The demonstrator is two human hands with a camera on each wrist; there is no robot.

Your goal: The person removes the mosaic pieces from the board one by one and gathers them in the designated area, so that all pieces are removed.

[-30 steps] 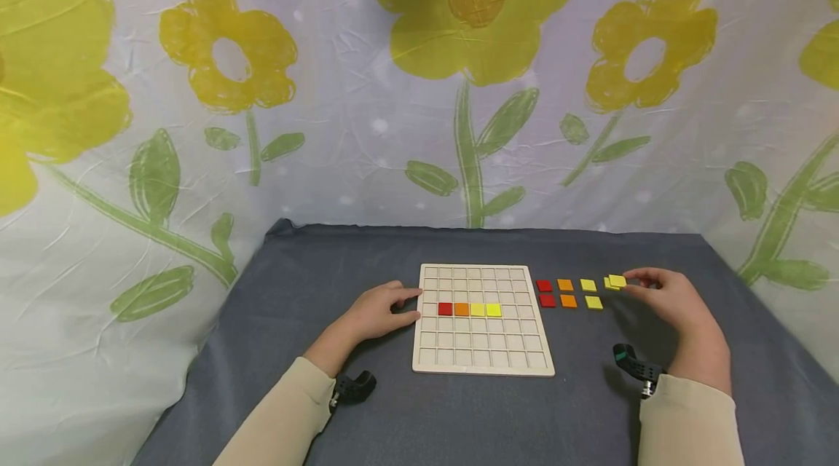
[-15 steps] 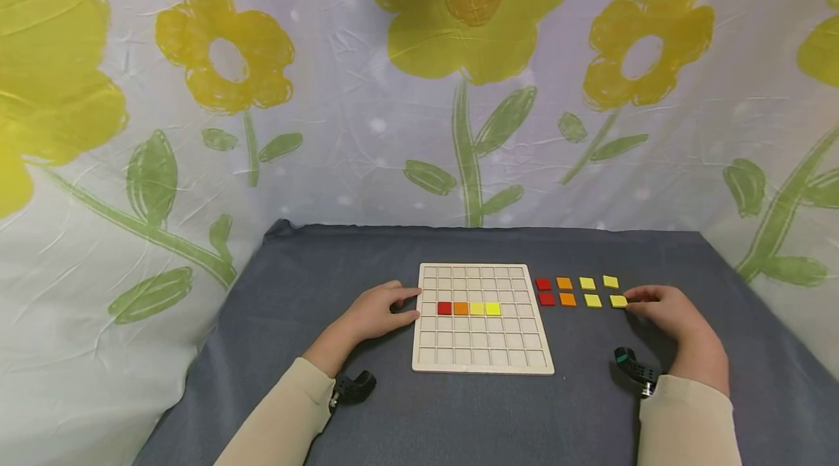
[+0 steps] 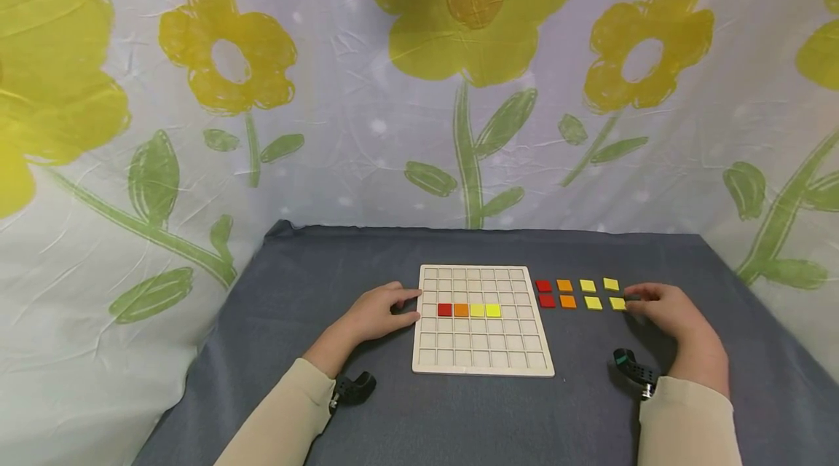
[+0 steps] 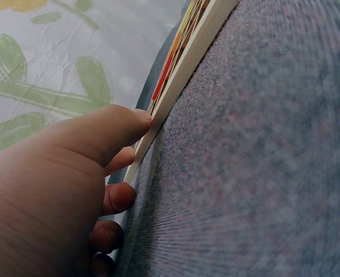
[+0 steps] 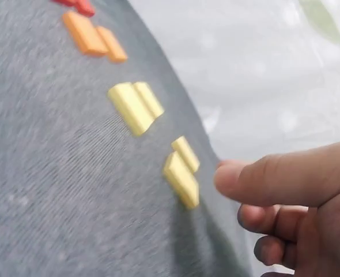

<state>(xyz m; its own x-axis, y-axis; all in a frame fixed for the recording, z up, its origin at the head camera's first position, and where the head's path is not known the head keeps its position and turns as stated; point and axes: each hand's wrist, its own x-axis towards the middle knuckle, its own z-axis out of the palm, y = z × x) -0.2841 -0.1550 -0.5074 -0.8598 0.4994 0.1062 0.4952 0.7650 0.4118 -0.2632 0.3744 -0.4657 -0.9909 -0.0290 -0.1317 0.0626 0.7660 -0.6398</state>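
My left hand [image 3: 375, 313] touches the left edge of a pale wooden grid board [image 3: 482, 370] with thumb and fingertips; the left wrist view shows the thumb against the board's rim [image 4: 181, 72]. One row of the board holds a red tile [image 3: 445, 310], an orange tile [image 3: 462, 310] and two yellow tiles [image 3: 485, 310]. My right hand [image 3: 671, 312] hovers just right of the nearest loose yellow tile [image 3: 617, 303]. In the right wrist view, a small gap separates the thumb from that yellow tile [image 5: 181, 180], and nothing is held.
Loose square tiles lie in two rows right of the board: two red tiles [image 3: 545, 293], two orange tiles [image 3: 566, 293] and several yellow ones. A dark grey cloth [image 3: 485, 422] covers the table. Behind it hangs a flower-printed curtain [image 3: 341, 109].
My right hand has brought a yellow tile from the back row down to the front row, set it on the cloth and let go. The left hand stays at the board.
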